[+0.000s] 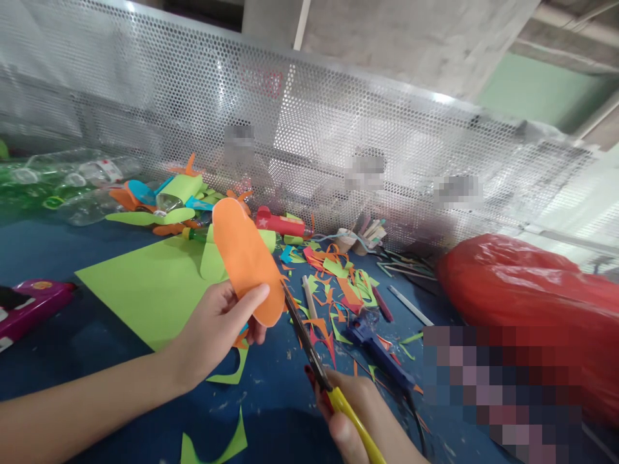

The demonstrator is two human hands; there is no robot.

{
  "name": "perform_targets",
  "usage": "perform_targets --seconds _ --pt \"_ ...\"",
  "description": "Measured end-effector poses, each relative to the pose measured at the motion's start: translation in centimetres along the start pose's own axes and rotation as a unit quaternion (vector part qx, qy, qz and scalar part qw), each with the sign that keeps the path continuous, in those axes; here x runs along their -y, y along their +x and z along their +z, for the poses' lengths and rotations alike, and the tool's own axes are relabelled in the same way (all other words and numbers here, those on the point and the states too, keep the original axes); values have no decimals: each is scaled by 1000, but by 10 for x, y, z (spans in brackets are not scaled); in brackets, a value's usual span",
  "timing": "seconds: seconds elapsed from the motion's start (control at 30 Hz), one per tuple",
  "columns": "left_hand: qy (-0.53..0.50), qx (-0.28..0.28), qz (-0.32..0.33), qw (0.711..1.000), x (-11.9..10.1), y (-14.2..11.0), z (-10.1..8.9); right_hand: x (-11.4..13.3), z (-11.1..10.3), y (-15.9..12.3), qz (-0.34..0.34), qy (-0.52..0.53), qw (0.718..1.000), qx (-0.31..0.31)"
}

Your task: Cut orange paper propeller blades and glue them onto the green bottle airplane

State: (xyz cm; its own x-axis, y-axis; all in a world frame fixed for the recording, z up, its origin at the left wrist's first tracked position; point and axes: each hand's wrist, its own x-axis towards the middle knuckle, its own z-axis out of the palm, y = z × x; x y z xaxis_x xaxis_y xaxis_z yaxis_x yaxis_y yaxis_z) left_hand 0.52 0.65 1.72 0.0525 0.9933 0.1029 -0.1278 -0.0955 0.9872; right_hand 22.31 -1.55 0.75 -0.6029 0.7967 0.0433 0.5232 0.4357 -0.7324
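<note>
My left hand (220, 325) pinches an orange oval paper cut-out (246, 258) and holds it up above the blue table. My right hand (360, 412) grips scissors (316, 367) with yellow and red handles. The blades point up and left, and their tips meet the lower right edge of the orange piece. Just behind the cut-out lies a green sheet of paper (149, 287) flat on the table, with a small green leaf shape beside it.
Paper scraps (338, 290) in orange, green and red litter the table middle. A blue glue gun (377, 348) lies right of the scissors. A red plastic bag (527, 303) fills the right. Plastic bottles (62, 183) and paper crafts sit far left, before a perforated metal screen (309, 135).
</note>
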Motion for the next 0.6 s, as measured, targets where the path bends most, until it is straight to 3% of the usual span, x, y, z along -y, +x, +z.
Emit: perform_targets --seconds 0.3,0.6 --pt "5 -13 21 1000 -2 5 1 -4 2 2 -14 -21 1000 -14" --pt "26 1 6 1000 -8 2 6 -1 -4 0 -28 9 999 34"
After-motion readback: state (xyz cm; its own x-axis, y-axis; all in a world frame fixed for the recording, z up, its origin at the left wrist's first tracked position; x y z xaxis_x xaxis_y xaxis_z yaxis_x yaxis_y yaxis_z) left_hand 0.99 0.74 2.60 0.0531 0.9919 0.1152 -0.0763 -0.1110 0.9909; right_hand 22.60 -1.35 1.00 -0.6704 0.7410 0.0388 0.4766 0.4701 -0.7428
